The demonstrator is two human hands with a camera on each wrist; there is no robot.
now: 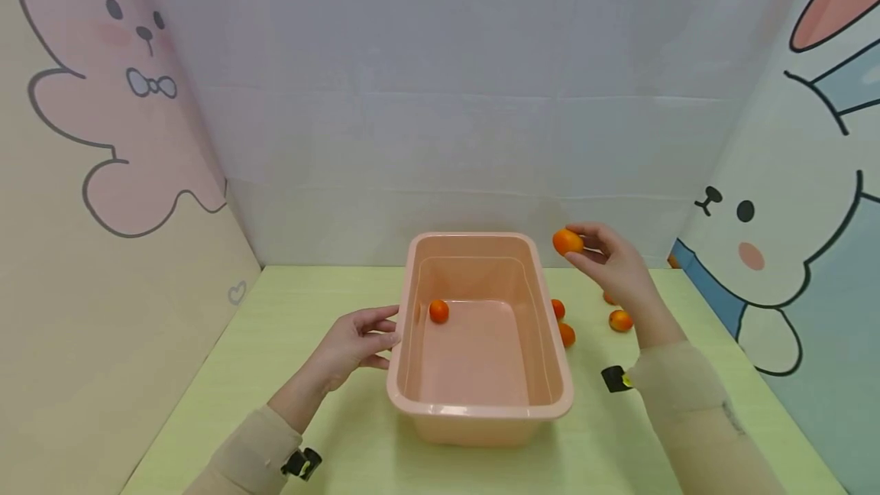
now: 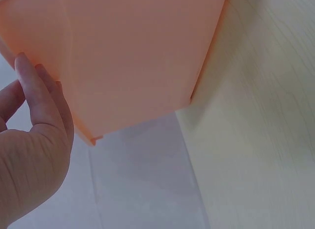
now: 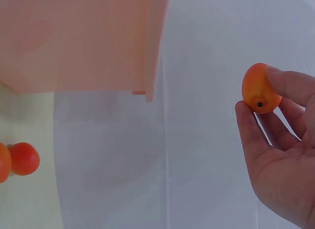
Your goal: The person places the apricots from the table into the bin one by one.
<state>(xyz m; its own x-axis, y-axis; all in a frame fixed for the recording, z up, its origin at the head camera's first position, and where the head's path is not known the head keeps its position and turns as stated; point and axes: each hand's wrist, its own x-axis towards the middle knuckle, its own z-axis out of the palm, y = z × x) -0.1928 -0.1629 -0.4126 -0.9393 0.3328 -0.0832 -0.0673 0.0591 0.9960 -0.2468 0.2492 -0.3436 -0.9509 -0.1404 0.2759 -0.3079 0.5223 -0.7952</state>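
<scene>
Pale bench (image 1: 316, 289) carries the tub (image 1: 481, 409); the left hand (image 1: 351, 346), fingers extended, touches its left side. Beside its far right corner, the right hand (image 1: 615, 260) pinches a fruit (image 1: 567, 241), best lowered gently inside.

Small booth-like setup, building type unclear: pale wood-grain table (image 1: 330, 292) closed in on 3 sides, creased white sheet (image 1: 412, 98) at back, left wall (image 1: 117, 312) with pink cartoon animal (image 1: 110, 98), right wall (image 1: 832, 312) with cartoon rabbit (image 1: 777, 228).
</scene>
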